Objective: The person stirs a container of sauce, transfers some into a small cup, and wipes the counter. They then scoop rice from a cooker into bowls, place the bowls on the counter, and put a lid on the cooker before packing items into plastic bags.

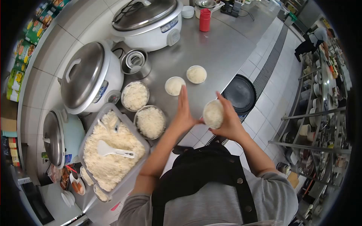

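My right hand (229, 120) holds a small white bowl of rice (213, 113) above the edge of the steel counter (222, 49). Beside it my left hand (183, 109) is flat and open, fingers pointing forward, its palm side touching the bowl's left rim. Two more small bowls of rice (175, 86) (196, 74) stand on the counter just beyond my left hand. To the left are two wider metal bowls of rice (135, 95) (150, 122) and a large clear tub of cooked rice (111, 148) with a white rice paddle (111, 150) lying on it.
Three big rice cookers (89, 75) (149, 20) (60, 137) line the wall side, with a steel pot (135, 62) between them. A red container (204, 19) stands at the back. A black round bin (240, 94) sits on the floor. Another person (315, 39) works by the dish racks (320, 113).
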Motion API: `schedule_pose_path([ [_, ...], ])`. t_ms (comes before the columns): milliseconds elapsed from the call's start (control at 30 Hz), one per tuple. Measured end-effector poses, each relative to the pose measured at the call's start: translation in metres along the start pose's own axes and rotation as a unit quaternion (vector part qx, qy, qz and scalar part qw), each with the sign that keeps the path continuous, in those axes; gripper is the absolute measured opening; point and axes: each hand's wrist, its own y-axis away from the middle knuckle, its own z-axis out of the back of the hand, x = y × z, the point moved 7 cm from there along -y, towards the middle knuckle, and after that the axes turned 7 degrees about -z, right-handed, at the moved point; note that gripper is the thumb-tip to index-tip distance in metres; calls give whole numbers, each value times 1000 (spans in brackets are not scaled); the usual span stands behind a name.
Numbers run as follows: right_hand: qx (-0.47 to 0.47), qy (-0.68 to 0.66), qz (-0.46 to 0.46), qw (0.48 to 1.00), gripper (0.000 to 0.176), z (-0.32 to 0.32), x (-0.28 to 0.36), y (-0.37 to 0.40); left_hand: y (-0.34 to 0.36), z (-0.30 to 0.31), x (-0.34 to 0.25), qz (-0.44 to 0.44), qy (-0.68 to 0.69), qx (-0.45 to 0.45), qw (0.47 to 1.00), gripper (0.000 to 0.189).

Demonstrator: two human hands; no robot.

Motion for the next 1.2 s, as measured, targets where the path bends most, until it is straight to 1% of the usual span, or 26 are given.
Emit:
schedule_pose_path([
  [67,-34,20,-23,999,127,44,-47,15,-51,-25,15,-3,-85,31,996,163],
  [133,-57,31,-58,996,125,92,-91,32,-100,-49,50,16,-168,28,985,162],
  [200,-69,33,-73,994,126,139,-134,49,-135,-69,102,107,-244,95,959,164],
  [300,-100,54,-118,987,127,200,-192,81,-161,-85,140,162,-279,173,930,162],
  [400,-139,75,-171,973,127,254,-239,113,-172,-95,148,178,-302,185,918,161],
  [533,-168,63,-259,949,130,299,-283,154,-186,-116,136,186,-326,180,909,156],
  [633,-209,67,-282,934,127,313,-304,177,-226,-160,113,147,-315,208,914,153],
  [667,-221,67,-292,928,127,316,-308,184,-247,-177,109,154,-313,225,910,154],
  [767,-244,46,-346,905,126,313,-315,200,-327,-235,115,108,-303,214,922,155],
  [833,-255,37,-377,890,126,309,-311,201,-392,-269,115,108,-320,198,920,157],
  [933,-269,62,-365,889,128,298,-304,190,-485,-315,153,123,-260,201,936,162],
  [1000,-264,46,-374,888,127,292,-300,169,-522,-324,136,120,-293,140,938,164],
  [1033,-257,38,-379,888,127,287,-300,159,-532,-324,123,124,-310,109,936,166],
  [1067,-253,54,-345,902,128,285,-298,143,-538,-327,112,115,-287,99,946,165],
  [1100,-241,48,-342,907,128,284,-297,127,-538,-326,103,108,-268,88,953,163],
  [1133,-226,39,-339,912,128,282,-296,108,-533,-320,99,104,-251,75,960,162],
  [1200,-201,28,-316,927,128,280,-293,71,-497,-293,90,53,-234,23,971,158],
])
